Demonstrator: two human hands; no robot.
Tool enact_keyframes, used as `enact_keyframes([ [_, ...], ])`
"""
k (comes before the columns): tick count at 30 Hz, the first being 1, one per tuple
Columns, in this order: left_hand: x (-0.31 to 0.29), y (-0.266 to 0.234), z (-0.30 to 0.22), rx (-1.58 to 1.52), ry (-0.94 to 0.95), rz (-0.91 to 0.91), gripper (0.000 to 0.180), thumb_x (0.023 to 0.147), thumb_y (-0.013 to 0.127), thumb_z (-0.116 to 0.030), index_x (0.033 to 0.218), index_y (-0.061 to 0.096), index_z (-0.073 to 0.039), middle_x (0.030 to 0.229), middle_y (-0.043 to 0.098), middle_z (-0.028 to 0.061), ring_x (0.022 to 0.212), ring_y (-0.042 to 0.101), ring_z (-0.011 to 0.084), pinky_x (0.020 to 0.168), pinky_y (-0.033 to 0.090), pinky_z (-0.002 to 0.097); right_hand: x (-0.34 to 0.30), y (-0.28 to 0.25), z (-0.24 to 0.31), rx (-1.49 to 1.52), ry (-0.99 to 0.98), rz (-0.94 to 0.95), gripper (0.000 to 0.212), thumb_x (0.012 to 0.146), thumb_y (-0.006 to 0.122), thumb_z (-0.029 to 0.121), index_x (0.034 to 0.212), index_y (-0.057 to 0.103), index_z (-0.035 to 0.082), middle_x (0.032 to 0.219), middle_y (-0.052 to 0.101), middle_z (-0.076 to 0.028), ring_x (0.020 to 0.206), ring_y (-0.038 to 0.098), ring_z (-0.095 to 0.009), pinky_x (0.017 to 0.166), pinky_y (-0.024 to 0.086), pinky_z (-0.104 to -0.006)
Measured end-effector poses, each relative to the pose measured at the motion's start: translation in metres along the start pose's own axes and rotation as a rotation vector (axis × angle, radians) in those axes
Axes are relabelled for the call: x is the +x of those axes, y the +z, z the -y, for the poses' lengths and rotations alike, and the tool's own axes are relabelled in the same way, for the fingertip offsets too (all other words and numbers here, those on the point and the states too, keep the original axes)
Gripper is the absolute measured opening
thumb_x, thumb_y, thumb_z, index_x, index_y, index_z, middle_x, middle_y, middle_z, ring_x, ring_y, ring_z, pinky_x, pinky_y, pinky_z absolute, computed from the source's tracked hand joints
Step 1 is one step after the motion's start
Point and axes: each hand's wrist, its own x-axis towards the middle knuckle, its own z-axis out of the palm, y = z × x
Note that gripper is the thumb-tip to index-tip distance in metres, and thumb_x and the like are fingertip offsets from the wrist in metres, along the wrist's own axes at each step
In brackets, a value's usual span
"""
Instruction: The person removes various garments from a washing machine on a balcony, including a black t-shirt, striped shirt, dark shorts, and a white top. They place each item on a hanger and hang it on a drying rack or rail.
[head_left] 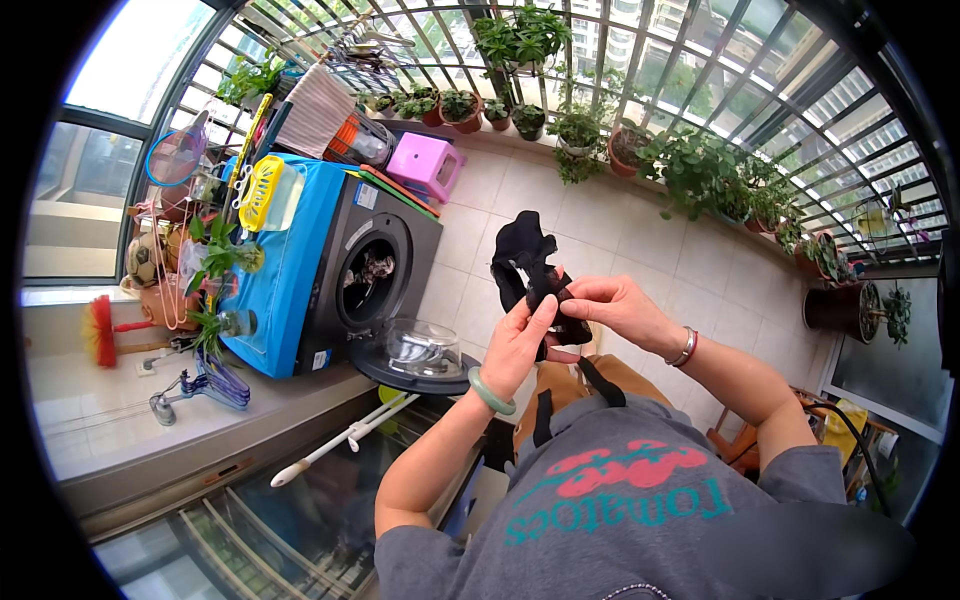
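Black garment [525,262], blue-covered grey washing machine [345,270], pink stool [428,163].

A small black garment [527,262], crumpled and limp, is held up in mid-air.

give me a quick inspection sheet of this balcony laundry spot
surface: tiled floor, pale, bare where visible
job's things: black garment held up in front of the chest
clutter: pink stool, white pole, hangers on the ledge
grippers: left hand and right hand both pinch the garment
cables: black cord at the person's right
surroundings: washing machine with its round door open, potted plants along the railing
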Motion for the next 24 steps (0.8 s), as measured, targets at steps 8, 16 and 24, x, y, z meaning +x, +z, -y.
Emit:
enact_keyframes([
  [8, -0.012, -0.063, -0.021, -0.029, 0.135, -0.310, 0.042, 0.103, 0.046, -0.033, 0.122, 0.060, 0.002, 0.112, 0.065, 0.0100, 0.105, 0.061, 0.0167, 0.092, 0.048, 0.0299, 0.024, -0.031, 0.033, 0.099, -0.071, -0.312, 0.022, 0.094, 0.065, 0.022, 0.102, 0.070, 0.003, 0.089, 0.070, -0.002, 0.078, 0.064, -0.008, 0.073, 0.053, -0.0246],
  [16, -0.049, -0.137, 0.018, 0.214, -0.097, -0.554, 0.028, 0.101, 0.045, -0.017, 0.117, 0.056, 0.003, 0.082, 0.065, 0.0115, 0.065, 0.069, 0.0215, 0.058, 0.057, 0.0307, 0.013, -0.085, 0.064, 0.162, -0.236, -0.563, 0.018, 0.095, 0.064, 0.019, 0.107, 0.068, 0.006, 0.091, 0.070, 0.000, 0.073, 0.064, -0.006, 0.062, 0.052, -0.0205],
  [24, -0.040, -0.130, 0.003, -0.502, -0.132, -0.400, 0.035, 0.100, 0.047, -0.033, 0.112, 0.059, -0.002, 0.098, 0.066, 0.0124, 0.092, 0.067, 0.0261, 0.074, 0.060, 0.0412, 0.019, -0.084, 0.082, 0.171, -0.188, -0.513, 0.021, 0.095, 0.063, 0.019, 0.108, 0.067, 0.003, 0.089, 0.069, -0.001, 0.072, 0.062, -0.007, 0.063, 0.050, -0.0207],
])
